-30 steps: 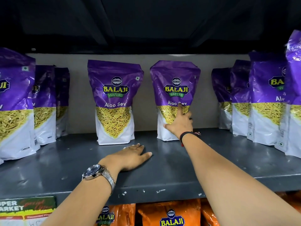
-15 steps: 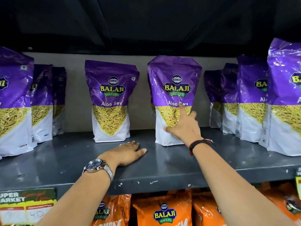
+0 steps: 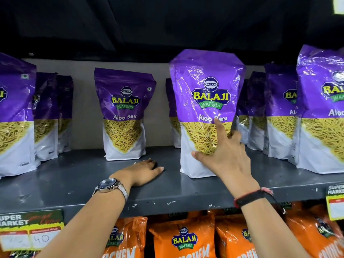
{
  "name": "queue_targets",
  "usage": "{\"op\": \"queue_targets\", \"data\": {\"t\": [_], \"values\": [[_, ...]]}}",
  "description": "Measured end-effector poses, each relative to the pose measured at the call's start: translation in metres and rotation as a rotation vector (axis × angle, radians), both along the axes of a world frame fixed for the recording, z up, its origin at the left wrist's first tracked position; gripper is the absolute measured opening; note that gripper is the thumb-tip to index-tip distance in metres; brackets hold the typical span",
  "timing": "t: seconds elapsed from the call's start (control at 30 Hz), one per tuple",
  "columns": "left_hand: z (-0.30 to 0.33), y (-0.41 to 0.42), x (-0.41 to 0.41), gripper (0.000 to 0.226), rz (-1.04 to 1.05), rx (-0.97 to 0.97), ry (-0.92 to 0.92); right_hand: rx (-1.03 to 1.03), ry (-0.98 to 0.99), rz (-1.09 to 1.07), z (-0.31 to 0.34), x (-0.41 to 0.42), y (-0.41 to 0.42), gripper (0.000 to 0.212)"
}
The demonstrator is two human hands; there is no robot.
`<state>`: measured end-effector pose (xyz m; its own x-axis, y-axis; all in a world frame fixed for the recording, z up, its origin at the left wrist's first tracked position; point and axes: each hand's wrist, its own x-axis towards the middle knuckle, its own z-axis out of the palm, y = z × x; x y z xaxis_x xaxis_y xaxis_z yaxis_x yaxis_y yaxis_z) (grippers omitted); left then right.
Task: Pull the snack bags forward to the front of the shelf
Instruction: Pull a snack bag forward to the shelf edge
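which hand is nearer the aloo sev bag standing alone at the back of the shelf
Left. The left hand lies flat on the shelf just in front of that bag; the right hand grips a bag farther right.

Head view, close, facing grey shelf (image 3: 78,185) front-on.

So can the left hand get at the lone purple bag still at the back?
Probably yes. The left hand lies flat on the shelf, just in front of that back bag, with only bare shelf between them. The right hand is busy on the pulled bag, off to the side.
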<state>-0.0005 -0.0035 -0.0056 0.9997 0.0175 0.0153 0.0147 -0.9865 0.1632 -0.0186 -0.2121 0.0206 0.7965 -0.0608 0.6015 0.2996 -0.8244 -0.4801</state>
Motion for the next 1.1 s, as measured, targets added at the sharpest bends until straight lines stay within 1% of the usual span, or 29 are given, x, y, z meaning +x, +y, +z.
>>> {"op": "queue_targets", "data": {"t": [0.37,0.83,0.93,1.03,1.1], "values": [[-0.001,-0.001,-0.001,0.059,-0.015,0.001,-0.034,0.023,-0.073,-0.025,-0.007,-0.03,-0.009,0.097],[-0.003,0.002,0.003,0.06,-0.012,0.003,-0.037,-0.015,-0.142,-0.078,-0.011,-0.037,-0.01,0.098],[-0.002,0.002,0.002,0.059,-0.011,0.004,-0.039,-0.029,-0.124,-0.064,-0.011,-0.038,-0.01,0.101],[0.0,-0.001,-0.001,0.056,-0.021,-0.012,-0.075,-0.031,-0.096,-0.054,-0.01,-0.044,-0.012,0.111],[0.001,-0.002,-0.005,0.053,-0.037,-0.013,-0.093,-0.044,-0.157,-0.078,-0.007,-0.051,-0.011,0.111]]}}
